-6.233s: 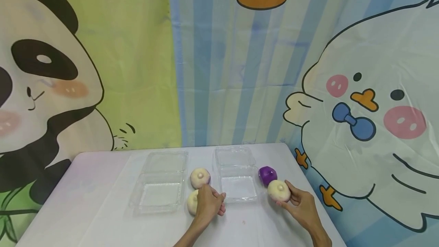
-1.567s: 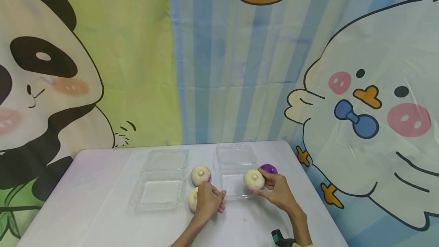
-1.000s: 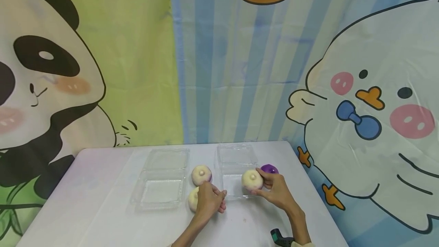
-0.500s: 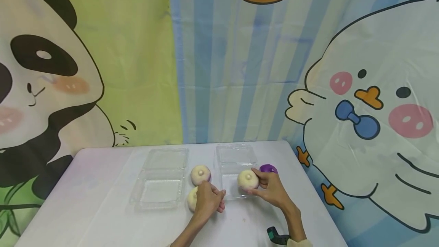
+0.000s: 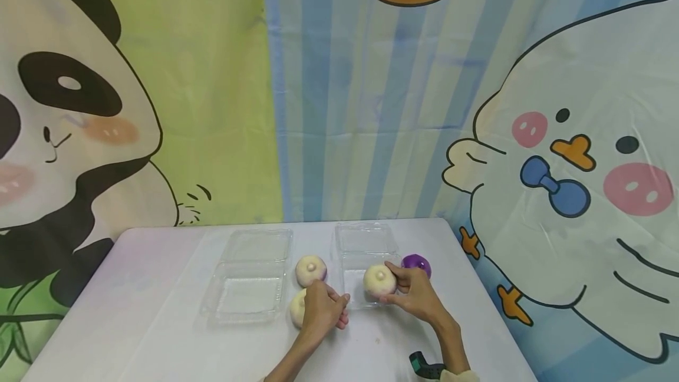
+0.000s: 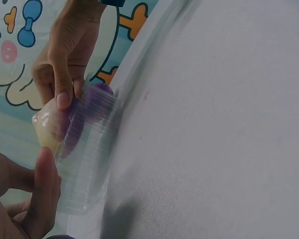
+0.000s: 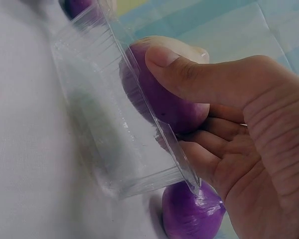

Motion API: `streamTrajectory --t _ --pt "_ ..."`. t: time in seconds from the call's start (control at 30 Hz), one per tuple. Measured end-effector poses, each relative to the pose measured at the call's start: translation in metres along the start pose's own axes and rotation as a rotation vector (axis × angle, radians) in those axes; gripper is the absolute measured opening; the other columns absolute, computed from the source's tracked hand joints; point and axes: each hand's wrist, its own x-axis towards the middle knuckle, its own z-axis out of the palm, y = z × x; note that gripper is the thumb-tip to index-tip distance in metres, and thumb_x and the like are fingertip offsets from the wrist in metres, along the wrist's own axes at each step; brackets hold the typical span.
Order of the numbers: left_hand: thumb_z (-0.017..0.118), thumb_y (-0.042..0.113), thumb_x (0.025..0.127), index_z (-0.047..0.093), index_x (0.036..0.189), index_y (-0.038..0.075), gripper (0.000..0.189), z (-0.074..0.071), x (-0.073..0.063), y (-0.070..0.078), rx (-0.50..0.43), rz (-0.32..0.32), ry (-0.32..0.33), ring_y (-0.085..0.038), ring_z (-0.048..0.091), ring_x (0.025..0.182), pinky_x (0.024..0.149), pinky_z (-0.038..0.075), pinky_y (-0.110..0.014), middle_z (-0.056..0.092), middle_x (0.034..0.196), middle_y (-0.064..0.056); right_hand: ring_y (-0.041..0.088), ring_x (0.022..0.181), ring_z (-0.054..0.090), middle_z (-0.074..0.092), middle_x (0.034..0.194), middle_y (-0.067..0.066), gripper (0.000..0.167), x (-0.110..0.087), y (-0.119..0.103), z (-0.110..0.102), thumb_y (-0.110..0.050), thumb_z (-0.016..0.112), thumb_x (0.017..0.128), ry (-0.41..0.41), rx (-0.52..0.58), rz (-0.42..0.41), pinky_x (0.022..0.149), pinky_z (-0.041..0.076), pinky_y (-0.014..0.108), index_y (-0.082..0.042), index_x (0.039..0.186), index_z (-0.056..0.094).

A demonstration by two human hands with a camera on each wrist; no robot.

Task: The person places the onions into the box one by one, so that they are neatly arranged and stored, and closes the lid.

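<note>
My right hand (image 5: pixel 416 296) pinches a white-and-purple turnip (image 5: pixel 379 281) between thumb and fingers. The turnip is at the right-hand clear plastic box (image 5: pixel 354 302); its purple side faces down toward the bottom in the right wrist view, overlapping the box's rim (image 7: pixel 132 79). My left hand (image 5: pixel 323 313) stays by the box's near left corner, fingers loosely bent, fingertips right at the rim. It partly hides one turnip (image 5: pixel 297 309); another turnip (image 5: pixel 310 270) sits just behind. Beyond my right hand lies a shiny purple vegetable (image 5: pixel 417 263), also visible as a purple bulb (image 7: pixel 192 211) in the right wrist view.
A second clear plastic box (image 5: pixel 249 296) stands on the left of the white table (image 5: pixel 159 323). Both boxes have lids folded back, such as the right lid (image 5: pixel 366 237). A cartoon-print curtain (image 5: pixel 339 105) hangs behind the table.
My right hand has carried the turnip leftward from beside the purple vegetable to the right-hand box, still drifting left in the last second. My left hand has stayed in place.
</note>
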Motion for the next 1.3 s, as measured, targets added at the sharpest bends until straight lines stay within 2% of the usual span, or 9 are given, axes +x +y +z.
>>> streamTrajectory --t 0.33,0.53,0.73,1.3 --pt "0.077 -0.005 0.093 0.072 0.077 -0.014 0.019 0.000 0.000 0.000 -0.001 0.007 -0.003 -0.014 0.065 0.037 0.040 0.061 -0.036 0.068 0.051 -0.006 0.043 0.128 0.071 0.066 0.146 0.029 0.086 0.001 0.001 0.004 -0.015 0.100 0.078 -0.013 0.003 -0.017 0.103 0.064 0.042 0.012 0.148 0.058" --pt "0.077 -0.004 0.093 0.071 0.075 -0.011 0.020 -0.001 0.000 0.000 0.002 0.012 0.001 -0.014 0.065 0.037 0.040 0.061 -0.036 0.067 0.051 -0.006 0.041 0.124 0.074 0.071 0.140 0.027 0.086 0.006 0.001 0.007 -0.019 0.100 0.078 -0.021 -0.044 -0.034 0.102 0.065 0.044 0.011 0.147 0.059" --pt "0.077 -0.004 0.093 0.071 0.074 -0.008 0.021 -0.002 -0.001 0.000 0.007 0.009 -0.001 -0.013 0.065 0.037 0.040 0.061 -0.035 0.067 0.051 -0.006 0.040 0.126 0.074 0.071 0.140 0.027 0.085 0.011 0.000 0.007 -0.019 0.100 0.079 -0.054 -0.027 -0.041 0.104 0.064 0.043 0.011 0.147 0.058" --pt "0.077 -0.004 0.093 0.072 0.078 -0.014 0.020 -0.001 0.000 -0.001 0.012 0.023 -0.016 -0.014 0.065 0.038 0.041 0.062 -0.035 0.068 0.052 -0.006 0.042 0.127 0.073 0.069 0.143 0.028 0.085 0.016 0.004 0.009 -0.024 0.099 0.081 -0.091 -0.077 -0.062 0.104 0.064 0.047 0.013 0.146 0.059"
